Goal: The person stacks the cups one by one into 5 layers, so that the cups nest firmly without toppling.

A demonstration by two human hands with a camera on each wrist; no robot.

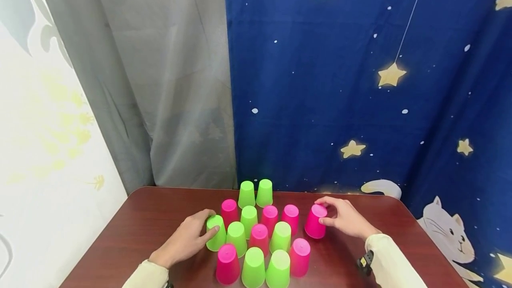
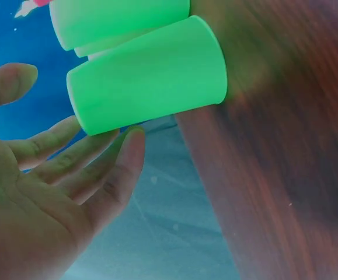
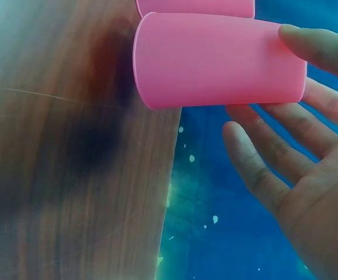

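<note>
Upside-down green and pink plastic cups stand grouped on the table. My left hand [image 1: 185, 238] is around a green cup [image 1: 216, 233] at the group's left side. In the left wrist view its fingers [image 2: 107, 189] extend by that cup [image 2: 148, 76], and the thumb is apart from it. On the right, my right hand [image 1: 347, 218] pinches a pink cup [image 1: 315, 222] near its closed top end. The right wrist view has the thumb against that cup [image 3: 221, 61], with other fingers on its far side, partly hidden. Whether this cup touches the table is unclear.
Between the hands stand several more cups, including a pink cup [image 1: 300, 257] and a green cup [image 1: 254, 266] in front. Two green cups, one of them this cup [image 1: 264, 193], stand at the back. Grey and blue curtains [image 1: 304, 79] hang behind the brown table [image 1: 160, 208].
</note>
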